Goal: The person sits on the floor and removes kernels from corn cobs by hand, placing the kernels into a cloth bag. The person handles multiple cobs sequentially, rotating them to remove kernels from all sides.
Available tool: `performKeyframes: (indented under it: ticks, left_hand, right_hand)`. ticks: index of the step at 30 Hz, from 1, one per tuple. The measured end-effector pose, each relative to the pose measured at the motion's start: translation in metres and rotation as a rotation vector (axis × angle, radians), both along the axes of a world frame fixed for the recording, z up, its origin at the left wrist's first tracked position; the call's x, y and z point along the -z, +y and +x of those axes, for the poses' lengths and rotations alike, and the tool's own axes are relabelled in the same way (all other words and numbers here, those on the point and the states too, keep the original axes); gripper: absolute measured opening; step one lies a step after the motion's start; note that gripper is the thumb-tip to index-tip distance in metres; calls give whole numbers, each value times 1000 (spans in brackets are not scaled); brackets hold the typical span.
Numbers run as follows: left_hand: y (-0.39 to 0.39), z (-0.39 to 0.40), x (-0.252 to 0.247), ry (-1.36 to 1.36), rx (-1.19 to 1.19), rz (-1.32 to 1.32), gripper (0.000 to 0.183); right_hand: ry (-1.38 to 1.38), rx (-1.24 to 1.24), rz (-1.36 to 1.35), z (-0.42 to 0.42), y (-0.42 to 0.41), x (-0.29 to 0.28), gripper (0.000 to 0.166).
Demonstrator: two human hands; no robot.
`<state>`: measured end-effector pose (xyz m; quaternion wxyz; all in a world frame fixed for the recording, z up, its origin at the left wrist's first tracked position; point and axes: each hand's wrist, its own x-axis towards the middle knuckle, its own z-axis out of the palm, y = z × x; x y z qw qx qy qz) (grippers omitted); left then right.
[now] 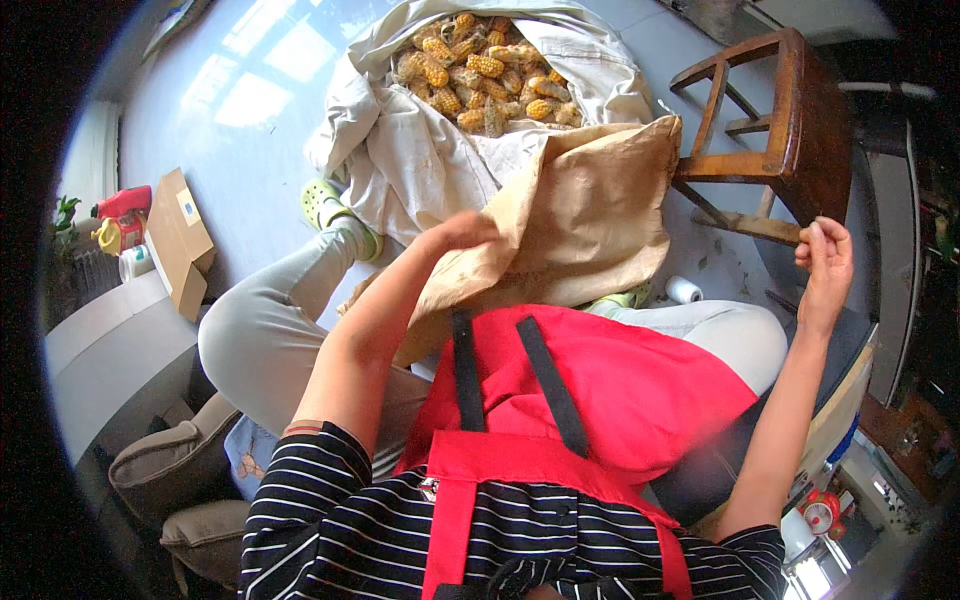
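Note:
My left hand (471, 231), blurred, grips the edge of a brown cloth or paper sack (600, 202) spread over my lap. Off to the right, my right hand (825, 251) is raised with thumb and index finger pinched together; whether something thin is between them cannot be made out. Beyond the brown sack lies a large white fabric sack (427, 161), its mouth folded back around many dried corn cobs (487, 66), some with husk shreds. A white spool of thread (684, 289) rests on the floor by my right knee.
A wooden chair (780, 150) lies tipped on its side at the right. At the left are a cardboard box (178, 240), a red container (124, 202) and a yellow one (120, 234). A brown upholstered armchair (172, 465) stands at the lower left.

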<state>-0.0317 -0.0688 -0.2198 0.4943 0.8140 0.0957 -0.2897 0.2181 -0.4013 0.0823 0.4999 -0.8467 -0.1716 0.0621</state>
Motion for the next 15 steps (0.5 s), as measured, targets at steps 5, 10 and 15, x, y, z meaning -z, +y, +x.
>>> performKeyframes:
  ticks: [5,10,15]
  left_hand:
    - [43,63,14,-255,-729,305,26]
    - [67,120,39,-177,-858,463,34]
    - [69,148,49,-143,-762,618,49]
  right_hand:
    - [58,-500,-379,-55,111,-11,6]
    - [-114,-942,-565,-75,140,40,19]
    - [-88,-1016,-753,-73,131,58,25]
